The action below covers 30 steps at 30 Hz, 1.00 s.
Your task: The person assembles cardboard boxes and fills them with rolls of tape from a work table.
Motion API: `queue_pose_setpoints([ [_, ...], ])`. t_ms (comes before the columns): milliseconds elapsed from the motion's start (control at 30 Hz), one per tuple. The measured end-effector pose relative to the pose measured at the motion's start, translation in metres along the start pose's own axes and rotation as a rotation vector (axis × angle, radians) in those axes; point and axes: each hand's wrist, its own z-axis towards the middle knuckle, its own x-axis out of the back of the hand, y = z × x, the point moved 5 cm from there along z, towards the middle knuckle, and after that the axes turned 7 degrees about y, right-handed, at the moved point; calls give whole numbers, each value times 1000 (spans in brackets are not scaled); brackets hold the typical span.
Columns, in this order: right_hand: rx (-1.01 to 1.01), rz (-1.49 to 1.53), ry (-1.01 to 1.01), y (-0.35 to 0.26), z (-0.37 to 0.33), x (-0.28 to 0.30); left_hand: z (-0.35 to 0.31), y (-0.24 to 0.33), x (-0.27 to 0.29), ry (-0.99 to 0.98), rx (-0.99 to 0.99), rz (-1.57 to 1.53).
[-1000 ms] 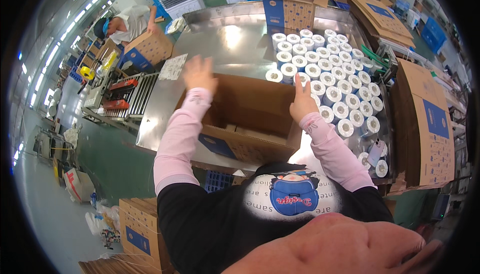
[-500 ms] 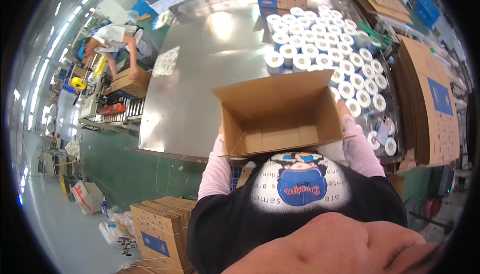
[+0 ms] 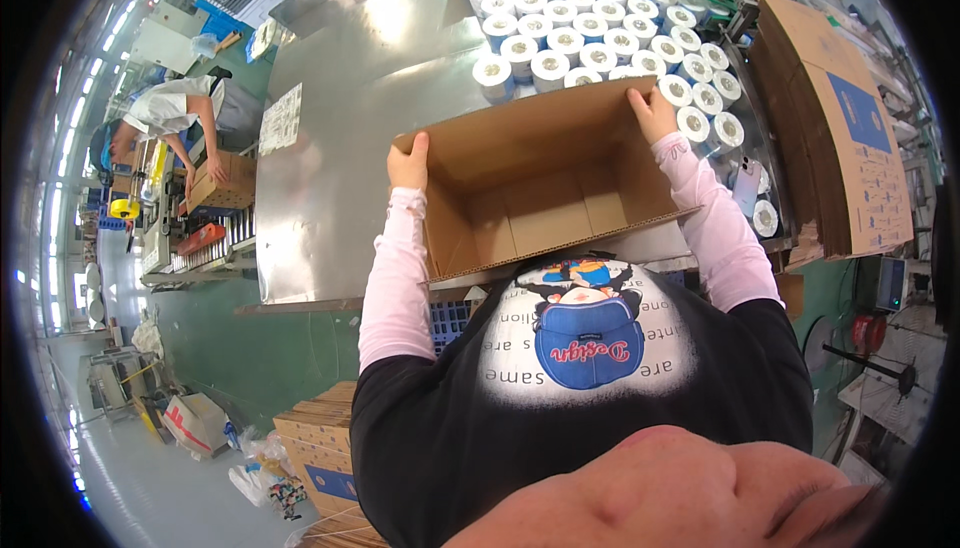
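The person's left hand (image 3: 408, 161) and right hand (image 3: 655, 116) have moved up from low on the sides of the open brown cardboard box (image 3: 550, 173) to its two far top corners. Now the left hand holds the corner at ten o'clock, with its thumb by the rim. The right hand holds the corner at two o'clock, with its fingers bent over the edge. Both grips look closed on the thin cardboard, but some fingers are hidden. With a hand on each side, the box seems well held, and its mouth looks ready to take things in.

The box is right in front of the person's black shirt (image 3: 420, 438), with its near edge close to the cloth. Its bare brown floor shows flap lines. I cannot tell if its bottom rests flat.

Just past the box, from twelve to one o'clock, many round white rolls with blue sides (image 3: 565, 43) stand close together on the shiny metal table (image 3: 345, 98). A pale phone (image 3: 747, 186) lies at three o'clock. Past it, toward two o'clock, stand tall flat brown cartons (image 3: 840, 128). Well away, near ten o'clock, a co-worker in a white shirt (image 3: 170, 108) bends over a smaller brown box (image 3: 228, 188).
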Motion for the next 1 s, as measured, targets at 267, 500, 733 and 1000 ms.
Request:
queue_pose_setpoints([
  [267, -16, -452, 54, -4, 0, -7, 27, -6, -57, -656, 660, 292],
  [500, 477, -805, -397, -45, -53, -38, 10, -56, -108, -1468, 99, 1319],
  [733, 490, -730, -398, -48, -43, -46, -6, -35, -168, -1369, -761, 1141],
  [1000, 448, -76, -262, -54, -24, -36, -56, -69, -343, -1437, -1218, 868],
])
